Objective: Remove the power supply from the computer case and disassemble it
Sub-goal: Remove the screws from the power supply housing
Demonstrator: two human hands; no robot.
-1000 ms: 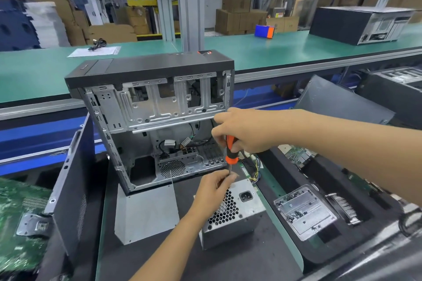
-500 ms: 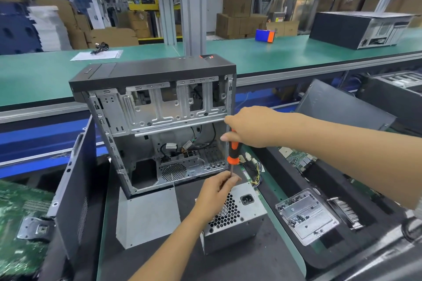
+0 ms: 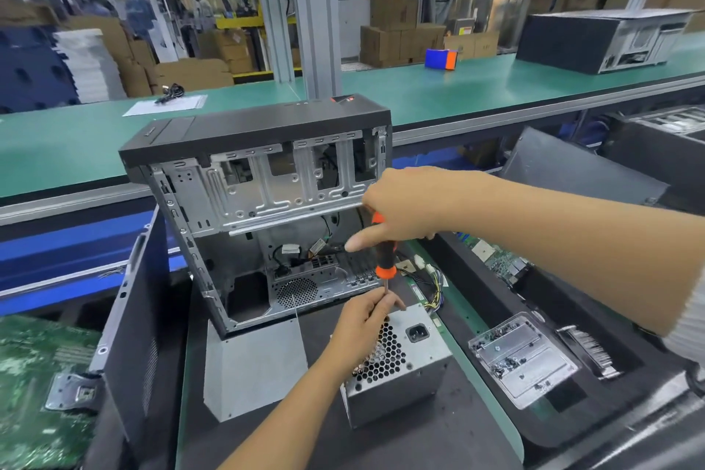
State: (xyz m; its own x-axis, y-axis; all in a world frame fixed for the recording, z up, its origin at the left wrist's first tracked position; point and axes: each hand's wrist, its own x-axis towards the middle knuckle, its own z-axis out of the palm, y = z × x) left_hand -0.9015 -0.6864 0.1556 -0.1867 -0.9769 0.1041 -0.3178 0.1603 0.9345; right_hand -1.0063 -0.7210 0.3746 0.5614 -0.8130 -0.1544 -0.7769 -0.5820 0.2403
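The grey power supply [image 3: 410, 362] sits out of the case on the black mat, its honeycomb grille and power socket facing me. Its coloured wires [image 3: 435, 280] trail behind it. The open computer case [image 3: 263, 179] stands upright behind, side panel off. My right hand [image 3: 404, 208] grips the orange-and-black screwdriver [image 3: 384, 254] by the handle, held upright over the supply's top edge. My left hand [image 3: 366, 320] pinches the screwdriver's shaft near the tip, resting on the supply.
A loose metal panel [image 3: 251, 366] lies in front of the case. A black side panel [image 3: 133, 317] stands at left beside a green circuit board [image 3: 34, 385]. A metal tray with screws [image 3: 522, 362] lies at right. A second case [image 3: 602, 40] rests on the green conveyor [image 3: 477, 88].
My right hand has risen and shifted slightly right on the screwdriver handle, forefinger now extended. My left hand stays at the shaft on the power supply.
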